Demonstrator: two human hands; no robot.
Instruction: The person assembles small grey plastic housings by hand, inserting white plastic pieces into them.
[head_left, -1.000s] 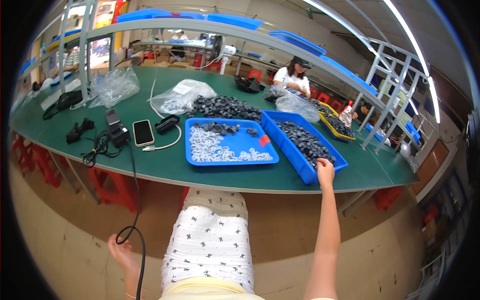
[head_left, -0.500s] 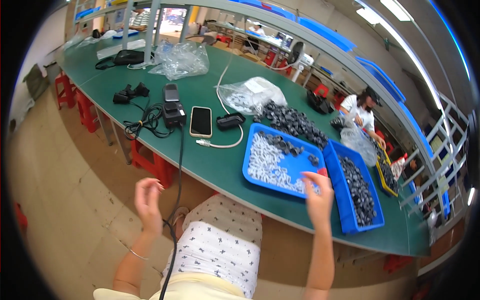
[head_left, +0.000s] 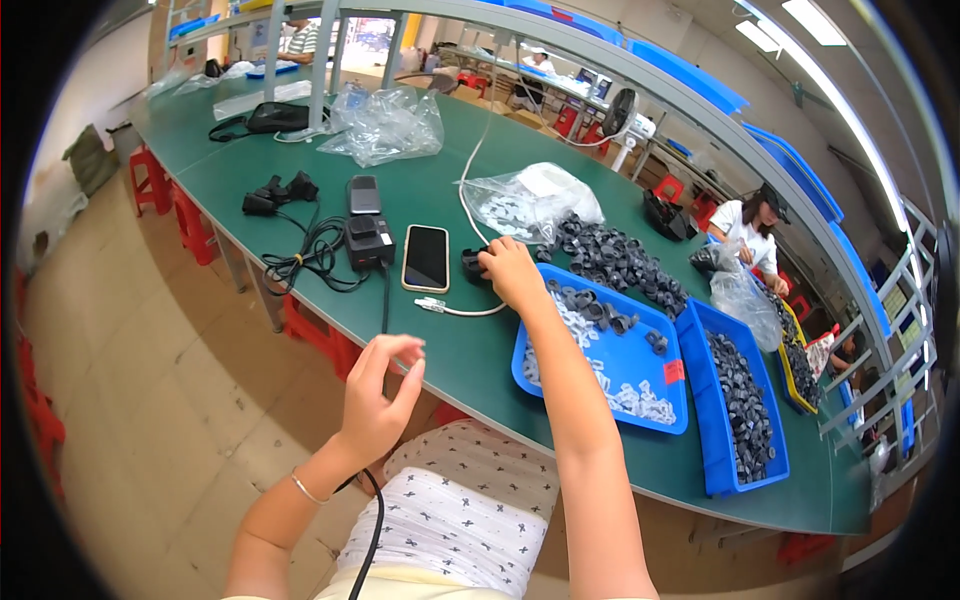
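My right hand (head_left: pixel 512 272) reaches over the green table, fingers closed on a small black device (head_left: pixel 472 263) that lies by a white cable (head_left: pixel 468 200); the hand hides most of the device. Left of it is a phone (head_left: pixel 427 258) with a dark screen. My left hand (head_left: pixel 382 392) is raised before the table's front edge, thumb and fingers apart, holding nothing. Under my right forearm sits a shallow blue tray (head_left: pixel 632 350) with small white plastic pieces (head_left: pixel 640 402) and some dark grey ring-like parts (head_left: pixel 600 312).
Dark parts (head_left: pixel 615 250) are heaped behind the tray, and a deeper blue bin (head_left: pixel 705 400) holds more. At left lie a black box-shaped unit (head_left: pixel 369 243), coiled black cables (head_left: pixel 305 250) and clear plastic bags (head_left: pixel 395 125). A co-worker (head_left: pixel 745 225) is at the far right.
My right hand has moved from above the tray's front edge, leftward and farther in, onto the black device. My left hand has moved right, toward the table edge. The view has shifted slightly.
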